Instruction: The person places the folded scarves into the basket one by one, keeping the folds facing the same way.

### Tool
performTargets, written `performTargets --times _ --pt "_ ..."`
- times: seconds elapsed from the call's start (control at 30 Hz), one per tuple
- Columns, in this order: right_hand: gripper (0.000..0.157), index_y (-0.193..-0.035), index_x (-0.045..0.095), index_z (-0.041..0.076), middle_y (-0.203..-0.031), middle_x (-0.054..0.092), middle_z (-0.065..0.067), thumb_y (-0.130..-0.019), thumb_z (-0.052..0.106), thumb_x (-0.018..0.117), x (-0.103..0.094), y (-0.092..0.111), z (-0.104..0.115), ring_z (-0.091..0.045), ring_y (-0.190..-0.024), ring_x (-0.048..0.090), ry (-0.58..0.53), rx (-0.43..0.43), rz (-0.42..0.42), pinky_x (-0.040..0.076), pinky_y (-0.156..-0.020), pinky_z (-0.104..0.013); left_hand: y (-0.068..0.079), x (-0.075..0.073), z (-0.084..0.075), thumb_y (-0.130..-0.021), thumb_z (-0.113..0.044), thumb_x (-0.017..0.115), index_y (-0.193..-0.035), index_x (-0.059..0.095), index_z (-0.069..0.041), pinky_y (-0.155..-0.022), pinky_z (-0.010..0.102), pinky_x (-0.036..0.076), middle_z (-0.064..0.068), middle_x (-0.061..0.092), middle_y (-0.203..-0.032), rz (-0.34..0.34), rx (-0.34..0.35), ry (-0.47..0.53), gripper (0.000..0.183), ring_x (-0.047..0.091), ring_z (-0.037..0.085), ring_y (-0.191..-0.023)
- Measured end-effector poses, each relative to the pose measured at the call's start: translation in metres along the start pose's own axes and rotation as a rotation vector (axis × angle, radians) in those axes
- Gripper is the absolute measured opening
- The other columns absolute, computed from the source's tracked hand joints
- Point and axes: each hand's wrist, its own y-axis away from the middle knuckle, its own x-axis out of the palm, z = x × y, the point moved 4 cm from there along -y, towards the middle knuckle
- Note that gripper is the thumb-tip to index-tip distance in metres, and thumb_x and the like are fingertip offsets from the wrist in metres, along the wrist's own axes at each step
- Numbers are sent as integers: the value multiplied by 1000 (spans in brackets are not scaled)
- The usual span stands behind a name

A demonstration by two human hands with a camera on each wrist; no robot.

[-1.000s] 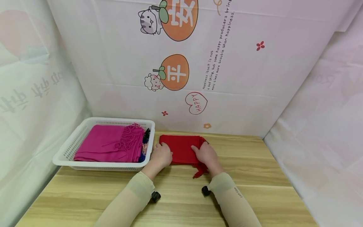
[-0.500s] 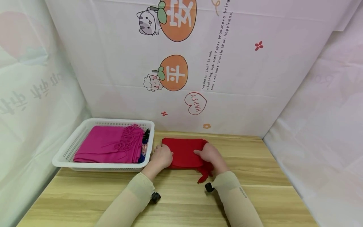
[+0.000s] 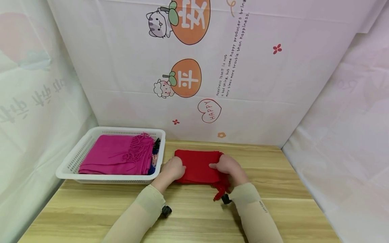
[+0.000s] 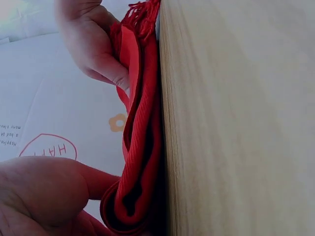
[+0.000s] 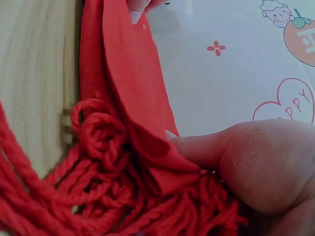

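Observation:
A folded red scarf (image 3: 199,166) lies flat on the wooden table, its layers stacked and its twisted fringe (image 5: 108,187) spilling out at the right end. My left hand (image 3: 174,168) grips the folded left edge, thumb on top; in the left wrist view that edge shows as a rounded, looped fold beside the hand (image 4: 44,194). At the fringed end my right hand (image 3: 226,164) pinches the scarf, its thumb pressed on the top layer. Its other fingers are hidden behind the cloth and fringe in the right wrist view.
Left of the scarf stands a white plastic basket (image 3: 65,172) holding a folded magenta scarf (image 3: 112,153), with darker fringes showing at its right side. A printed white cloth wall (image 3: 252,118) rises behind the table (image 3: 194,216).
The red scarf has shifted slightly toward me and to the right. My right hand has moved right and nearer with it, while the left has stayed nearly in place.

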Motion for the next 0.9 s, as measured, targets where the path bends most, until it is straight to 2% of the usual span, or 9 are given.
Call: performTargets --times 0.17,0.27,0.37,0.53,0.63,0.77,0.9 --pt "49 -115 69 -3 -94 66 -11 -106 44 75 0 -1 -1 -25 -85 63 -3 9 -28 55 -79 -38 -1 0 2 -111 -31 68 -89 73 -4 -82 49 62 17 75 -106 -21 9 13 35 72 31 -92" --pt "48 -100 70 1 -85 62 -10 -109 48 69 1 -3 1 -23 -75 60 -22 14 -67 51 -71 -35 -3 0 3 -112 -35 66 -79 70 -9 -75 45 61 12 73 -93 -31 -3 16 42 70 28 -83" --pt "52 -93 70 2 -80 60 -10 -111 50 65 3 -5 2 -22 -70 58 -38 20 -97 48 -67 -34 -6 1 6 -114 -37 63 -73 67 -12 -67 41 57 7 67 -80 -32 -25 22 48 65 24 -73" --pt "54 -102 72 0 -85 62 -11 -112 52 63 8 -8 3 -24 -75 60 -18 14 -109 50 -73 -37 -8 2 8 -114 -38 63 -71 66 -13 -63 37 52 5 61 -75 -36 -32 18 49 61 21 -68" --pt "56 -100 73 0 -85 63 -11 -112 53 62 12 -11 2 -24 -74 60 -13 12 -113 50 -74 -37 -9 2 9 -114 -38 64 -72 66 -13 -64 37 53 5 62 -77 -40 -26 15 49 61 22 -69" --pt "59 -102 73 -2 -84 64 -11 -111 55 62 15 -15 -2 -24 -74 60 -32 18 -120 50 -72 -37 -10 2 10 -113 -39 65 -74 67 -12 -66 39 55 7 66 -84 -50 -24 16 47 62 22 -72" --pt "64 -118 73 -7 -90 65 -11 -111 56 63 15 -15 -4 -25 -79 61 -78 33 -121 51 -74 -37 -11 2 10 -113 -38 66 -84 74 -7 -70 41 58 12 72 -97 -60 -25 32 43 64 23 -77"
